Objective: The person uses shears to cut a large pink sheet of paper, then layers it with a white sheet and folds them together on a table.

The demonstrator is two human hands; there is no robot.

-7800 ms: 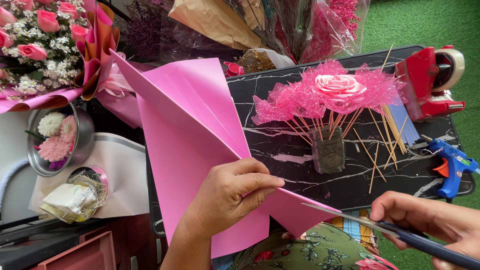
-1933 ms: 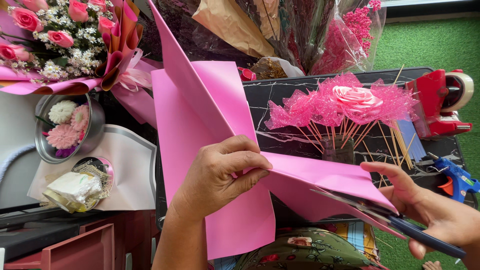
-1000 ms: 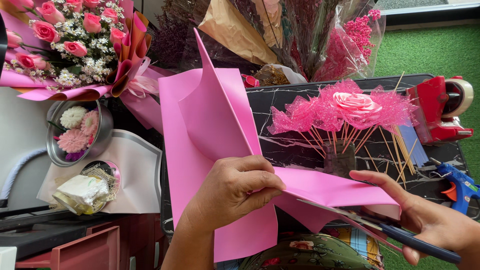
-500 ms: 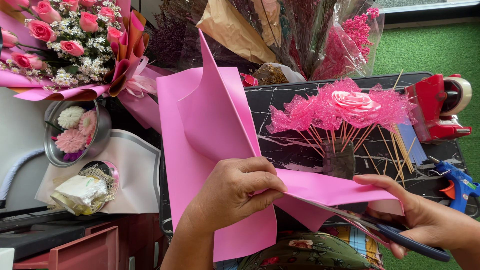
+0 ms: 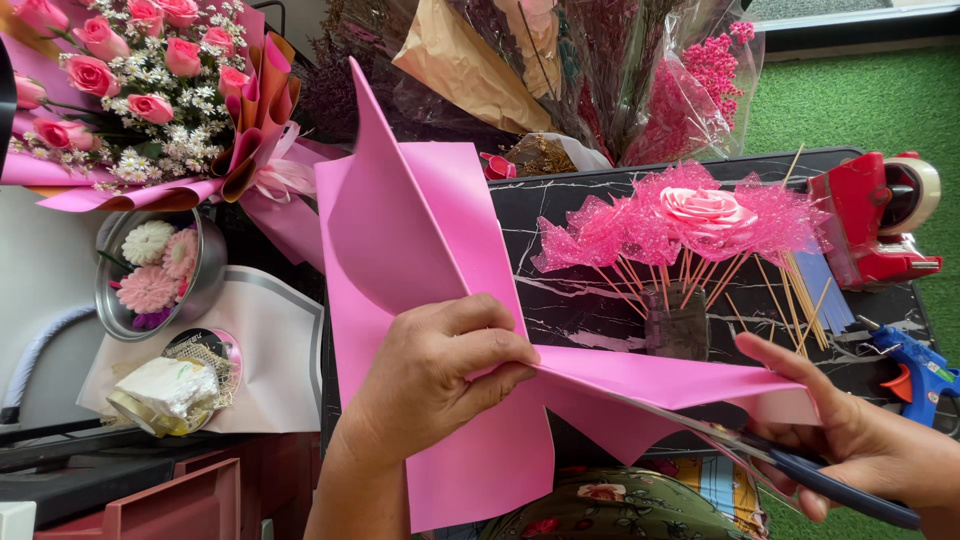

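Large folded sheet of wrapping paper [image 5: 420,260]: plain matte pink. Scissors handle [image 5: 850,492]: dark blue. Tabletop slab [image 5: 590,300]: black marble, white veins. Net-wrapped artificial rose on sticks [image 5: 700,215]: pink; sticks tan. Tape dispenser [image 5: 870,225] at table's right edge: red. Glue gun [image 5: 915,365]: blue, orange trigger. Bouquet of roses [image 5: 130,80] top left: pink, white filler.

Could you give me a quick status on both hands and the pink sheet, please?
Left hand pinching pink sheet. Right hand holding scissors, blades in the sheet. Nothing blocking the cut.
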